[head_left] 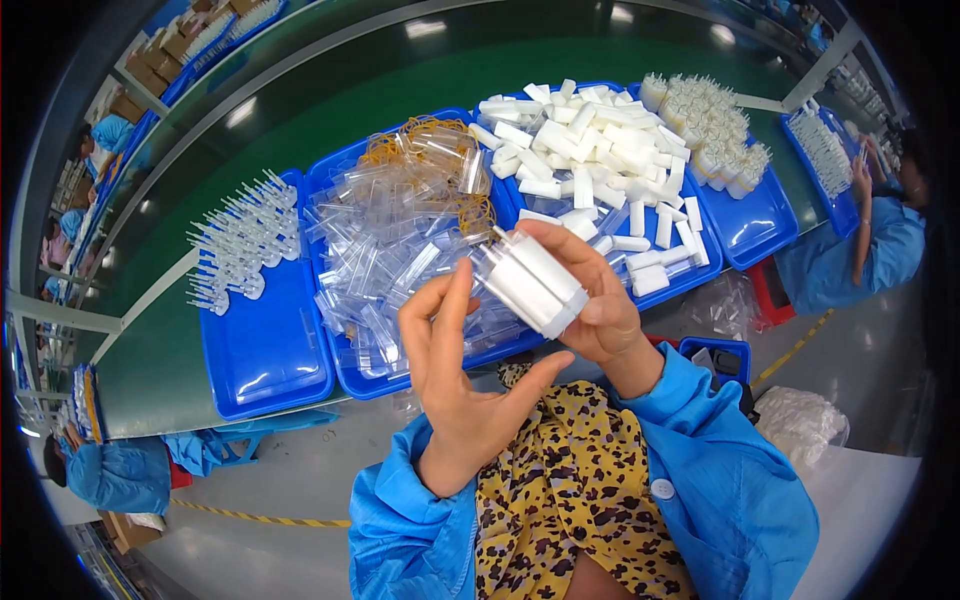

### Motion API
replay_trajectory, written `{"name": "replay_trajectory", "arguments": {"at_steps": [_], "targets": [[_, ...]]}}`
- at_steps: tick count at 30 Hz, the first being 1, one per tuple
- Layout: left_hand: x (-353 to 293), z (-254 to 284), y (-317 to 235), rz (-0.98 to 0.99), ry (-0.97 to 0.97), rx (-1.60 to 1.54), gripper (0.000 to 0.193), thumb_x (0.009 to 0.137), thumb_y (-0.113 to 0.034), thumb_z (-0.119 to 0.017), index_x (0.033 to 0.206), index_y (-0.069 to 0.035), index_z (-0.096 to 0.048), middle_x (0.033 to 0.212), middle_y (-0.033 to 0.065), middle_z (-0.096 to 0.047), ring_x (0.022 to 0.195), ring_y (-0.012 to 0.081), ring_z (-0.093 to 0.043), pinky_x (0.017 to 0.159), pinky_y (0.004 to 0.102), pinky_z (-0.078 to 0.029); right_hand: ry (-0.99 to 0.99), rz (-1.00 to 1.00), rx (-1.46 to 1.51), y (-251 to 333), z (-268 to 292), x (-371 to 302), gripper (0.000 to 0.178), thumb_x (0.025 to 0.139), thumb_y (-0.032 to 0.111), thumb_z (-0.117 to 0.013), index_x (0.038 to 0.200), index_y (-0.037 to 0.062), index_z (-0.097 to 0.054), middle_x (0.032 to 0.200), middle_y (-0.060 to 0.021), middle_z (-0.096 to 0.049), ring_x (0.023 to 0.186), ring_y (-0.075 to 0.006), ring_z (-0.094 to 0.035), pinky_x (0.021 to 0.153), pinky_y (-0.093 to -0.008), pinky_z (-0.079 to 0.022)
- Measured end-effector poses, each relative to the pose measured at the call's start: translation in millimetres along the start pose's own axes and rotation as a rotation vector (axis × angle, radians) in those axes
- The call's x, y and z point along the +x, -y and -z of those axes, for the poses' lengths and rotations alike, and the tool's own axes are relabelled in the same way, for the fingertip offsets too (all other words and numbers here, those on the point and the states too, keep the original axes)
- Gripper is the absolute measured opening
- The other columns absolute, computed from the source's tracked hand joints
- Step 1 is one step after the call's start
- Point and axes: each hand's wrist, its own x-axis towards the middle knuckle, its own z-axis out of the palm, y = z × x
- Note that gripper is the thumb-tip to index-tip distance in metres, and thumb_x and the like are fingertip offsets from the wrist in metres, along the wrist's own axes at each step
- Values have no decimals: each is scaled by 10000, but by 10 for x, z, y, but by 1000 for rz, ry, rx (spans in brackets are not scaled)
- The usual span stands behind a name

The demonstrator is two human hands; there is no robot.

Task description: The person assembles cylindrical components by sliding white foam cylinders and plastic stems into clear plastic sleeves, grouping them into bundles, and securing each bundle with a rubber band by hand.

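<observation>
My right hand (605, 305) is closed on a bundle of clear plastic tubes with white cores (530, 285), held tilted above the near edge of the trays. Thin tips stick out at its upper left end, and a pale band or base shows at its lower right end. My left hand (455, 375) is open just left of the bundle, thumb and fingers spread, with nothing in it. Below and beyond the hands lies a heap of clear plastic tubes (370, 235). Brown rubber bands (425, 140) are piled at the far side of that heap.
White blocks (590, 140) fill a blue tray to the right. Farther right, a blue tray (750, 220) bears upright bundles (705, 120). At left, thin-stemmed white pieces (240, 235) stand on another blue tray (265, 370). Co-workers in blue (870, 255) sit along the green table (150, 380).
</observation>
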Motion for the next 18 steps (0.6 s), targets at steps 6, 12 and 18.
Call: {"name": "replay_trajectory", "arguments": {"at_steps": [6, 12, 18], "targets": [[0, 0, 16, -37, -33, -9, 838, 635, -136, -885, 1337, 48, -467, 1213, 138, -452, 1090, 232, -508, 904, 338, -479, 10, -55, -16, -51, -101, -32, 860, 681, 233, -767, 1404, -11, -371, 1338, -156, -490, 1244, -246, -508, 1055, -362, -422], [9, 49, 11, -102, -77, -58, 681, 653, -93, -844, 1251, 56, -555, 1080, 156, -519, 948, 254, -540, 802, 330, -474, 41, 0, -74, -66, -97, -54, 829, 683, 225, -770, 1382, -14, -394, 1321, -151, -501, 1229, -251, -515, 1049, -366, -426], [-166, 35, 71, 388, 156, -1169, 876, 873, -38, -636, 1517, -37, -42, 1385, 167, -440, 1242, 296, -497, 980, 390, -479, 94, 527, -1270, 26, -143, -94, 693, 687, 126, -807, 1302, 5, -513, 1262, -173, -522, 1176, -306, -521, 1008, -384, -419]]}}
